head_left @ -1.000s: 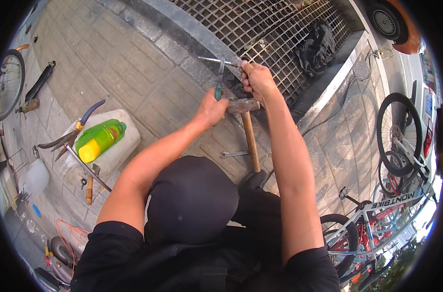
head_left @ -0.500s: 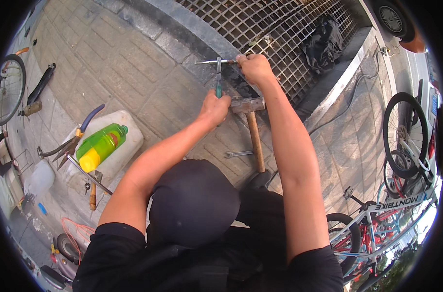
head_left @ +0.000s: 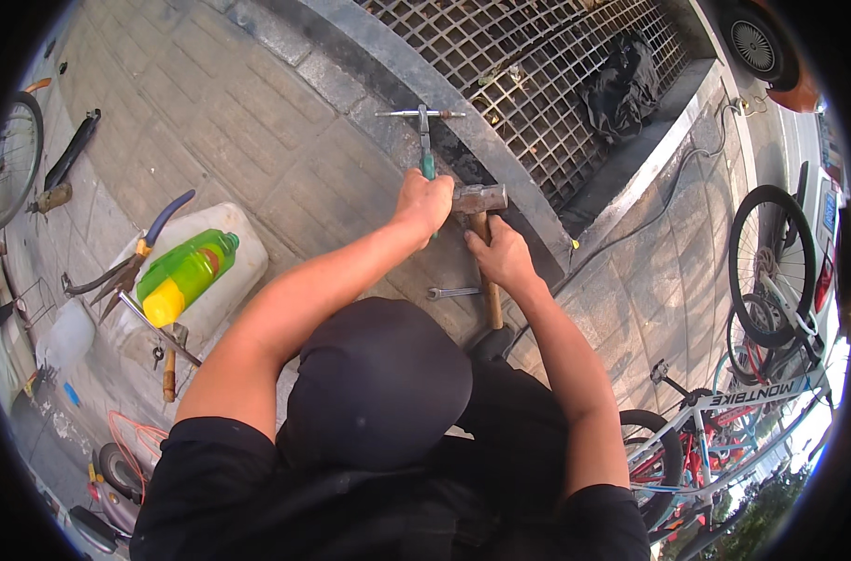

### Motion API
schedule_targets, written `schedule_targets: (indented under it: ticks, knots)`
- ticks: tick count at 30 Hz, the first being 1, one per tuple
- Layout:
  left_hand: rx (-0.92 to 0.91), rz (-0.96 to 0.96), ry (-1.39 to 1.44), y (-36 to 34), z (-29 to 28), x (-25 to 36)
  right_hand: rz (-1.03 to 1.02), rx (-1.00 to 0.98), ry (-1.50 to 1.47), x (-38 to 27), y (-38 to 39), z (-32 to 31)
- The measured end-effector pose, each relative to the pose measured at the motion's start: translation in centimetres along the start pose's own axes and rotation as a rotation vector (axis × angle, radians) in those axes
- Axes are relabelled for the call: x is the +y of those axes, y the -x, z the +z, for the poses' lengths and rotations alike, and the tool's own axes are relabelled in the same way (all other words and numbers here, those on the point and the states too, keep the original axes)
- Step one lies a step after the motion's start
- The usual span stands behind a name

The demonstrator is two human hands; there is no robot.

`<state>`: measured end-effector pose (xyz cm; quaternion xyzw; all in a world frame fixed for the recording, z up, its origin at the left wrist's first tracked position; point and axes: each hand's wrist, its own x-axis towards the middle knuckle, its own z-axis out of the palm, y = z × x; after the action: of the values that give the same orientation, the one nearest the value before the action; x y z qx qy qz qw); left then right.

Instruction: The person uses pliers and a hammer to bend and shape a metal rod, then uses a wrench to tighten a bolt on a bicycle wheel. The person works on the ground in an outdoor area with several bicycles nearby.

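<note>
My left hand [head_left: 425, 206] is closed on a green-handled metal tool [head_left: 424, 140], whose head is around a thin metal rod [head_left: 445, 113] lying crosswise above the dark curb edge. Just right of it is a sledgehammer head [head_left: 481, 197] with a wooden handle [head_left: 493, 307] pointing back toward my foot. My right hand [head_left: 505, 251] has its fingers wrapped round that handle, below the head. A combination wrench [head_left: 451, 292] lies on the paving to the left of the handle.
A metal grate [head_left: 528, 65] with black plastic [head_left: 614, 89] lies ahead. At left are a white jug [head_left: 238, 224] bearing a green bottle [head_left: 187, 276], pliers and another wooden-handled hammer [head_left: 170, 369]. Bicycles [head_left: 771, 280] stand right; a cable [head_left: 668, 206] crosses the paving.
My right hand has let go of the rod's right end and moved down to the hammer handle. My left hand still grips the green-handled tool.
</note>
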<state>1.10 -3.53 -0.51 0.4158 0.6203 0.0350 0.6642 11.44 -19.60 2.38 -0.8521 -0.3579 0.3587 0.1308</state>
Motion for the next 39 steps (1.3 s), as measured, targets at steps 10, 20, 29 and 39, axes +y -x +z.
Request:
schedule_targets:
  ticks: [10,20,29,39]
  knots:
    - [-0.005,0.001,-0.014,0.2,-0.1,0.3,-0.023,0.333,-0.349,-5.4,-0.5,-4.1]
    - [-0.064,0.088,0.025,-0.3,-0.8,-0.7,-0.233,0.417,-0.36,-13.3,-3.5,-8.0]
    - [-0.035,0.062,-0.188,-0.1,-0.8,0.4,-0.011,0.224,-0.113,-12.0,-6.5,-6.5]
    - [-0.014,0.195,-0.207,-0.7,-1.1,-1.0,0.005,0.193,-0.096,-11.4,-6.2,-6.4]
